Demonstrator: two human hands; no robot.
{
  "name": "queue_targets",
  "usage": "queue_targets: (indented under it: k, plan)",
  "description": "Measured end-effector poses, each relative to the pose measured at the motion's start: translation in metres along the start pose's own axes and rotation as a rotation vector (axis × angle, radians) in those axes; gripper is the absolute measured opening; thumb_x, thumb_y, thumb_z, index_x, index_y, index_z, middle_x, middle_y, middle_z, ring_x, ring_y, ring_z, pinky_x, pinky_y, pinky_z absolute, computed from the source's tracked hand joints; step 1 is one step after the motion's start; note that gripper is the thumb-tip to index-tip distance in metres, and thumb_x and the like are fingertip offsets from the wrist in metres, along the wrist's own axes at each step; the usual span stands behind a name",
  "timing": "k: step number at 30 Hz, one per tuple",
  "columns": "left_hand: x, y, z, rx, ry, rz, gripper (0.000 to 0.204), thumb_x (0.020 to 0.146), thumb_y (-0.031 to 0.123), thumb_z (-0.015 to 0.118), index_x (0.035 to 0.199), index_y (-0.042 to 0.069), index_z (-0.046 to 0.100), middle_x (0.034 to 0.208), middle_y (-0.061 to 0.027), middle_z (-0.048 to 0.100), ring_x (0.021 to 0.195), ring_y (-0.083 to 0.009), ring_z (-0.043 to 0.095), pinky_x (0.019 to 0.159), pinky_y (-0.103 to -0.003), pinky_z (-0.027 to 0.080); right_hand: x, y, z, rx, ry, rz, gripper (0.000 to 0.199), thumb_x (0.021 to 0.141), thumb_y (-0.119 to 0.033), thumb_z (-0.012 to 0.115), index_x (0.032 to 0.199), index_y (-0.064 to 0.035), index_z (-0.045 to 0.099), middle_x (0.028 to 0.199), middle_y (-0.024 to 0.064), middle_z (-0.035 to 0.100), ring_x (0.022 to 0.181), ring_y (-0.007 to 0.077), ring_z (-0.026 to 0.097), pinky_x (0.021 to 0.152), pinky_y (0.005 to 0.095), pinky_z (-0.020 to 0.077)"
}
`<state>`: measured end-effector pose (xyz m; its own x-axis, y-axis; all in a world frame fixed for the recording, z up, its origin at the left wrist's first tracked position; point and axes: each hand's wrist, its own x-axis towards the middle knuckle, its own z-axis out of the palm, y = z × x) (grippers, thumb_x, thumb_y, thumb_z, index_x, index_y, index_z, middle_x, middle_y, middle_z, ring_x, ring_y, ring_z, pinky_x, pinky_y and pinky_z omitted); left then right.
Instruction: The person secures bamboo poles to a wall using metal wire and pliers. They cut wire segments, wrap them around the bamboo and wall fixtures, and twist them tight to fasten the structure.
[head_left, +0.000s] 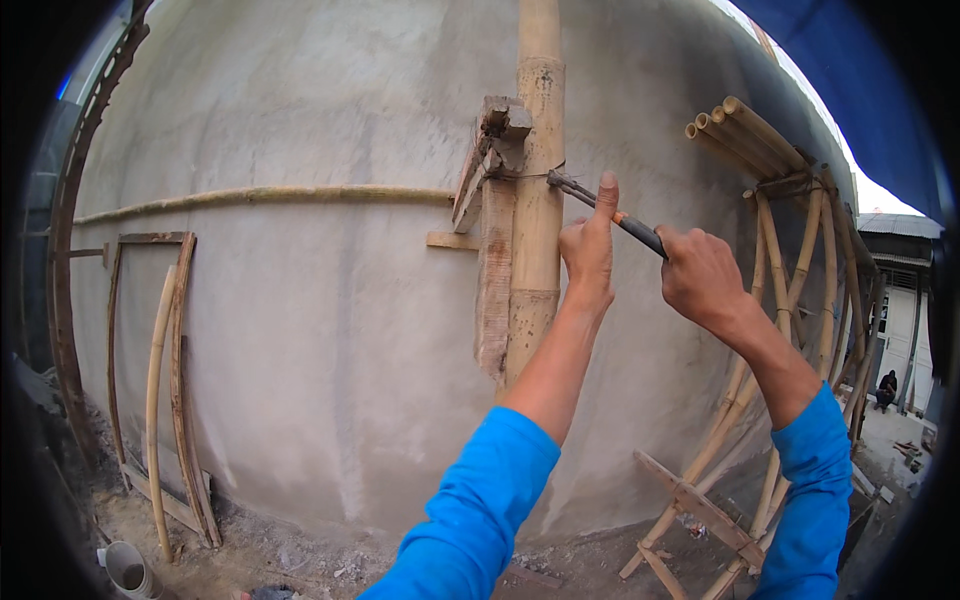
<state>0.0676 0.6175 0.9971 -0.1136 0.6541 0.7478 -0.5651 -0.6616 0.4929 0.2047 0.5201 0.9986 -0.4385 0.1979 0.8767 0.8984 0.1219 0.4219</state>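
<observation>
Against the rough grey plastered wall (300, 330), over rubble-strewn ground, both hands grip pliers (600, 210) biting tie wire on the upright bamboo pole (538, 230): left hand (588, 250) thumb raised, right hand (697, 275) fist-closed on the handle.

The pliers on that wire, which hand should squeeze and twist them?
Probably the right hand: it grips the pliers by the handles. The left hand only steadies them near the wire.
</observation>
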Motion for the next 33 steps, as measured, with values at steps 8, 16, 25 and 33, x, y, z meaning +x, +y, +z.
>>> queue_targets:
  k: [8, 16, 25, 33]
  plan:
    - [-0.004, 0.080, 0.046, -0.865, 0.145, -0.422, 0.056, 0.098, 0.058, 0.057, 0.107, 0.005, 0.045, 0.080, -0.0071, 0.052, 0.072, -0.0221, 0.055, 0.060, -0.043, 0.051, 0.020, -0.024, -0.055, -0.614, 0.023, -0.282, 0.011, 0.077, 0.002, 0.065, 0.087, 0.0063, 0.061, 0.074, 0.0193, 0.067, 0.064, 0.0354, 0.068, 0.060, 0.0384, 0.0560]
    - [0.005, 0.060, 0.041, -0.774, 0.163, -0.304, 0.050, 0.101, 0.047, 0.058, 0.075, 0.007, 0.043, 0.062, -0.0031, 0.046, 0.051, -0.0195, 0.049, 0.050, -0.040, 0.054, 0.023, -0.024, -0.066, 0.021, -0.178, -0.023, 0.026, 0.073, -0.011, 0.074, 0.087, 0.0071, 0.062, 0.073, 0.0191, 0.064, 0.075, 0.0290, 0.069, 0.072, 0.0372, 0.0565]
    - [0.031, 0.044, 0.039, -1.303, -0.282, -0.191, 0.050, 0.098, 0.048, 0.064, 0.069, 0.012, 0.044, 0.059, -0.0020, 0.047, 0.057, -0.0190, 0.052, 0.061, -0.037, 0.055, 0.059, -0.032, -0.080, -0.029, -0.185, -0.083, 0.020, 0.066, 0.004, 0.065, 0.086, 0.0082, 0.061, 0.086, 0.0226, 0.065, 0.080, 0.0367, 0.068, 0.064, 0.0430, 0.0551]
    - [0.013, 0.041, 0.038, -1.005, -0.105, -0.221, 0.044, 0.095, 0.048, 0.068, 0.088, 0.009, 0.047, 0.080, -0.0046, 0.056, 0.071, -0.0151, 0.059, 0.073, -0.033, 0.054, 0.052, -0.031, -0.078, 0.007, -0.234, -0.089, 0.024, 0.069, 0.007, 0.061, 0.093, 0.0072, 0.061, 0.082, 0.0187, 0.065, 0.079, 0.0336, 0.069, 0.067, 0.0435, 0.0555]
